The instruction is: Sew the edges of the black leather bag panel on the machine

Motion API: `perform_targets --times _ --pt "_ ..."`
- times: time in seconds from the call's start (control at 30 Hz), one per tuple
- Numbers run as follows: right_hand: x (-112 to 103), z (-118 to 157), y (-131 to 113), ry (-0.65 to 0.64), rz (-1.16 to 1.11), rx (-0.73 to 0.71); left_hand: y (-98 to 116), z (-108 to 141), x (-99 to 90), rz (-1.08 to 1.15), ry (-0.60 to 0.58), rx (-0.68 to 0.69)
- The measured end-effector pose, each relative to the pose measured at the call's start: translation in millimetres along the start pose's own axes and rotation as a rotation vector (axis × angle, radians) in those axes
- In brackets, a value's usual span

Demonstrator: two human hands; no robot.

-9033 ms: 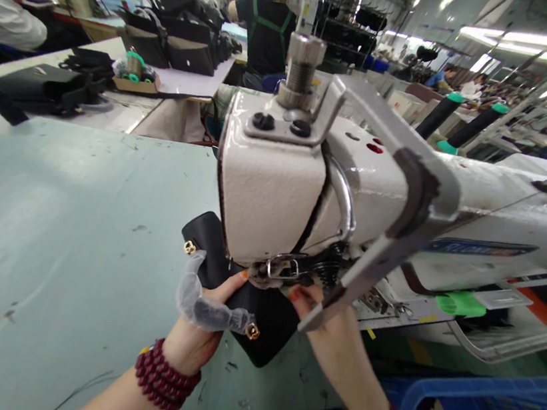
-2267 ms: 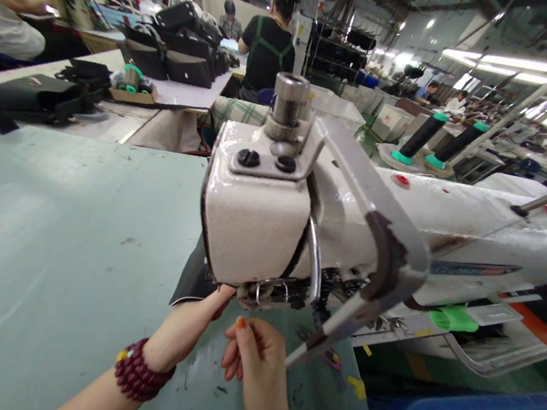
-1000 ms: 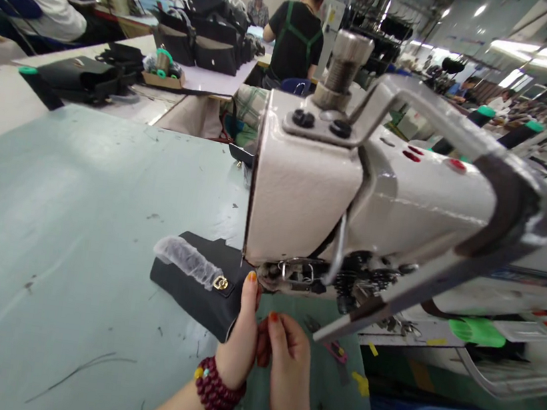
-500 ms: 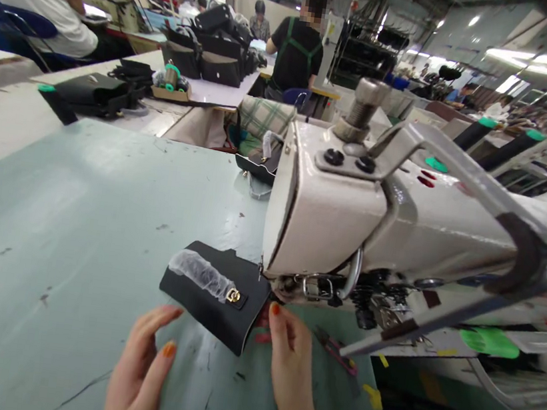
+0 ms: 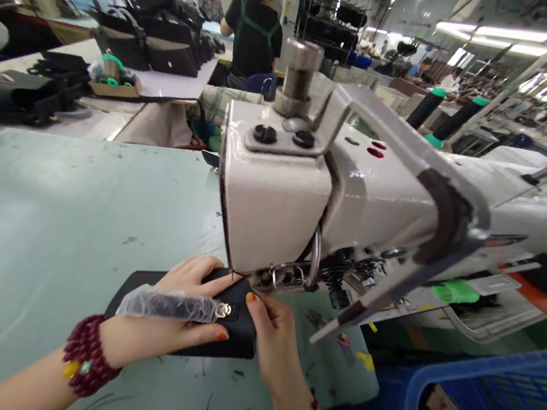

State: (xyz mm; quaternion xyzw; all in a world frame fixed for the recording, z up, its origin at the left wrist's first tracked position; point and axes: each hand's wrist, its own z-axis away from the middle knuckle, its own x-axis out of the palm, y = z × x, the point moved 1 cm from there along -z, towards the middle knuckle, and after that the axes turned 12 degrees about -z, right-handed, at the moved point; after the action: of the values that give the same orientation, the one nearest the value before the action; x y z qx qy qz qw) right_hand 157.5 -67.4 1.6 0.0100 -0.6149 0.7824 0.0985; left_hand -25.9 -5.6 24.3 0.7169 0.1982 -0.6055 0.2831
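Note:
A black leather bag piece lies on the table by the sewing machine head, its far edge close under the needle area. On it sit a handle wrapped in clear plastic and a gold metal fitting. My left hand rests flat on the piece, fingers and thumb spread, with the wrapped handle crossing over its back. With thumb and fingers closed, my right hand grips the right edge of the piece. Part of the piece is hidden under my left hand.
Pink-handled thread snips lie right of my right hand. A blue basket stands at lower right. Black bags and a small box with spools sit on the tables behind. A person is further back.
My left hand has moved from beside the bag piece onto it, under the wrapped handle. The piece has turned slightly. My right hand stays at its right edge. The whole view has shifted rightward.

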Motion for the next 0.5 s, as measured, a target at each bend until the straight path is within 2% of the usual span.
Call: perform_targets --times 0.17,0.3,0.5 --pt "-10 -6 -1 -0.063 -0.069 0.095 25 4 -8.1 -0.058 0.000 -0.163" --pt "-12 -12 1 -0.071 -0.136 0.133 34 0 -15.8 -0.041 0.020 -0.275" --pt "-13 -13 0 -0.109 -0.145 0.113 36 -6 -22.5 -0.016 -0.001 -0.273"
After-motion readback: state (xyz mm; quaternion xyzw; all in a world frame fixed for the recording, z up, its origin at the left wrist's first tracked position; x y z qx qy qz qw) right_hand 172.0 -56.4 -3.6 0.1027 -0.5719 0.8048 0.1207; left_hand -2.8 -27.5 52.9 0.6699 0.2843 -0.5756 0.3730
